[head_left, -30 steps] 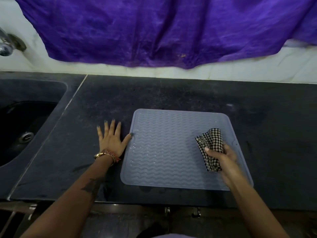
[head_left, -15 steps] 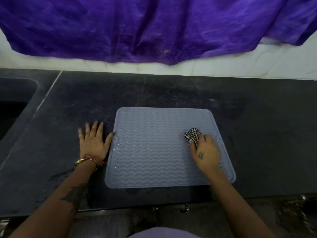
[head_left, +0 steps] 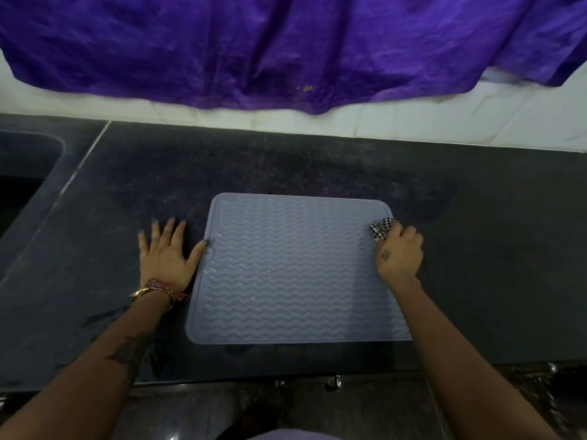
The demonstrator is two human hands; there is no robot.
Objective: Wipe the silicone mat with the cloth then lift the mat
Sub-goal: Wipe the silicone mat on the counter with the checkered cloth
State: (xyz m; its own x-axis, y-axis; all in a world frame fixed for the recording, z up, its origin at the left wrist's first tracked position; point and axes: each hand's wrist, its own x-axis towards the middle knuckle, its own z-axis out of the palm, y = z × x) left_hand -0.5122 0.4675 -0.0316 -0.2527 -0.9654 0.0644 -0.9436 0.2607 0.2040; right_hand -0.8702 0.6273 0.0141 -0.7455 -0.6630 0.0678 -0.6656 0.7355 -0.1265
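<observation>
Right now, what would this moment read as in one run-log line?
phase: wiping | right hand: grips checkered cloth at silicone mat far right corner | left hand: flat on countertop, thumb on mat edge | mat: flat, not lifted

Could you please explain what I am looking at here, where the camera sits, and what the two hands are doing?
There is no machine: a person wears a camera on the head, looking down at their own hands. On the dark stone counter lies a pale blue-grey ribbed silicone mat. The left hand rests flat on the counter, its thumb touching the mat's left edge. The right hand grips a bunched black-and-white checked cloth at the mat's far right corner. A purple fabric hangs behind; a sink sits far left.
</observation>
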